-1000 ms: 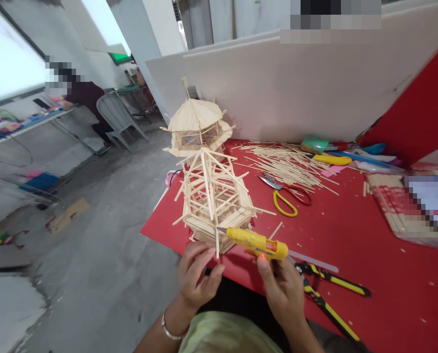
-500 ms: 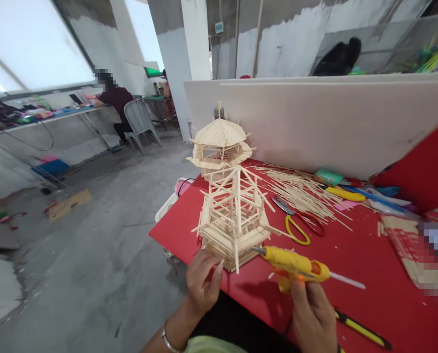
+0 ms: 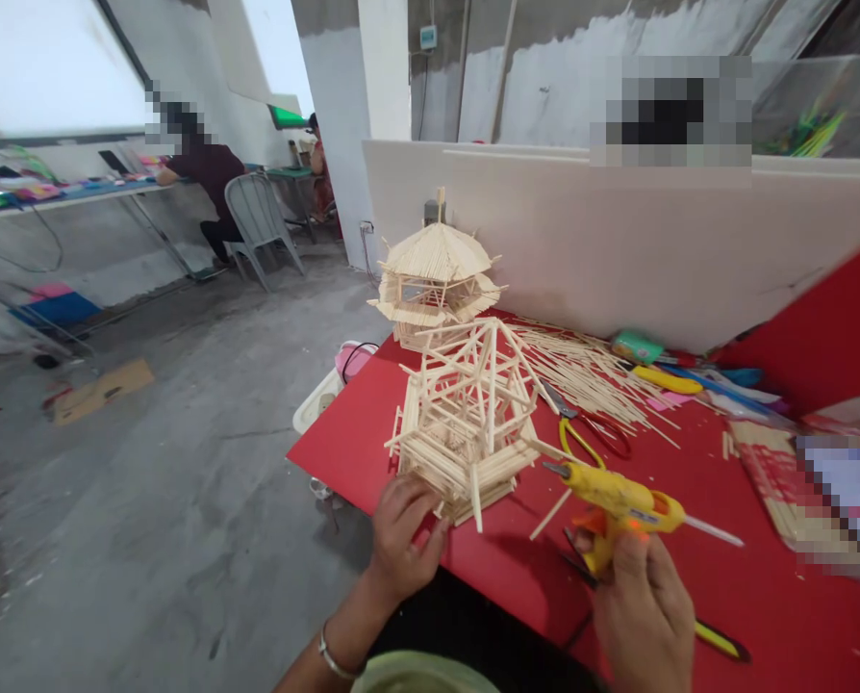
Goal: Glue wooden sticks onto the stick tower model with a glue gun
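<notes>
In the head view, my left hand [image 3: 410, 539] is closed at the near lower edge of a pavilion model [image 3: 466, 472] built of thin wooden sticks. Its fingertips touch the base; whether a small stick is also pinched there I cannot tell. The model's upper frame is open and leans slightly. My right hand [image 3: 643, 597] is wrapped around a yellow glue gun [image 3: 614, 493]. The gun's nozzle points left, apart from the model's right side, and a clear glue stick [image 3: 715, 531] sticks out of its back. A loose wooden stick [image 3: 551, 515] lies below the nozzle.
A roofed stick pavilion [image 3: 439, 274] stands behind the model on the red table [image 3: 350, 433]. Scissors [image 3: 581, 443], a pile of sticks [image 3: 589, 375] and a yellow-black cutter [image 3: 722, 642] lie to the right. A white board [image 3: 581, 241] borders the back. A person [image 3: 210, 178] sits far left.
The model has turned and shifted slightly right, with my left hand at its base. My right hand has drawn the glue gun right, away from the model, uncovering the loose stick.
</notes>
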A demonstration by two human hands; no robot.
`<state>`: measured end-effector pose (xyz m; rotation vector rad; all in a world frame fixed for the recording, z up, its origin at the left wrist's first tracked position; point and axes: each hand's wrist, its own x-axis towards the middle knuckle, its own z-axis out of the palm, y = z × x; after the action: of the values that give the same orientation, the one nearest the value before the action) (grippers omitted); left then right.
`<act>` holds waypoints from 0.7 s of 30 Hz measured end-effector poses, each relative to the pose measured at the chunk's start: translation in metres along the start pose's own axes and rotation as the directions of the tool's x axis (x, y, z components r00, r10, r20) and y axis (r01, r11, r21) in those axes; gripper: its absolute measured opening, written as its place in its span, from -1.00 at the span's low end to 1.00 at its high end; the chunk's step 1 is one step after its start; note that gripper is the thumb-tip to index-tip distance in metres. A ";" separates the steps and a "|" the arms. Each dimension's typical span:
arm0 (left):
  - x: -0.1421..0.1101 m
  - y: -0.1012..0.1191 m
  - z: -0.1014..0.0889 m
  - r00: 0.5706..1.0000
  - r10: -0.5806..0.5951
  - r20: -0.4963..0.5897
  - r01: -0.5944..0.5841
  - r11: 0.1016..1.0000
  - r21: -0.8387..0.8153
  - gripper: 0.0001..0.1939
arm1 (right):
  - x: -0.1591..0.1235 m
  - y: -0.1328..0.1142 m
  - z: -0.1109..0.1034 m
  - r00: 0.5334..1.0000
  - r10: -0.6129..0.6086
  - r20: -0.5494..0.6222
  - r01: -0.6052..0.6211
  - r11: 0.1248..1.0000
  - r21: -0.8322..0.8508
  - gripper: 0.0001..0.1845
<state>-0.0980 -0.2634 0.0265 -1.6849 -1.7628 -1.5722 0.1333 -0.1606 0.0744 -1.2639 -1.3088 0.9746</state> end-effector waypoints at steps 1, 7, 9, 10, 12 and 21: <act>-0.002 -0.002 0.000 1.000 0.008 0.013 -0.008 1.000 0.012 -0.73 | 0.000 0.000 0.001 1.000 0.010 -0.001 -0.010 1.000 0.014 -0.47; 0.001 -0.022 0.000 1.000 -0.015 -0.002 0.015 1.000 0.027 -0.78 | -0.002 0.006 0.000 0.999 0.049 0.017 -0.050 0.997 0.059 -0.47; 0.007 -0.031 -0.001 1.000 -0.023 -0.010 0.023 1.000 0.020 -0.83 | -0.003 0.008 -0.001 0.999 0.041 0.024 -0.042 0.998 0.055 -0.47; 0.011 -0.035 -0.002 1.000 -0.021 -0.010 0.021 1.000 0.021 -0.85 | -0.003 0.009 -0.001 0.999 0.030 0.026 -0.031 0.998 0.059 -0.48; 0.016 -0.045 -0.003 1.000 -0.016 -0.009 0.016 0.999 0.039 -0.88 | -0.003 0.010 -0.001 1.000 0.006 0.025 -0.007 0.997 0.075 -0.48; 0.012 -0.073 -0.005 0.997 -0.076 0.002 0.074 0.981 0.178 -0.78 | -0.002 0.021 -0.004 1.000 -0.004 0.024 0.002 0.996 0.092 -0.46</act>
<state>-0.1645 -0.2425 0.0002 -1.5609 -1.9289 -1.3911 0.1403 -0.1606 0.0540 -1.1822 -1.2699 1.0395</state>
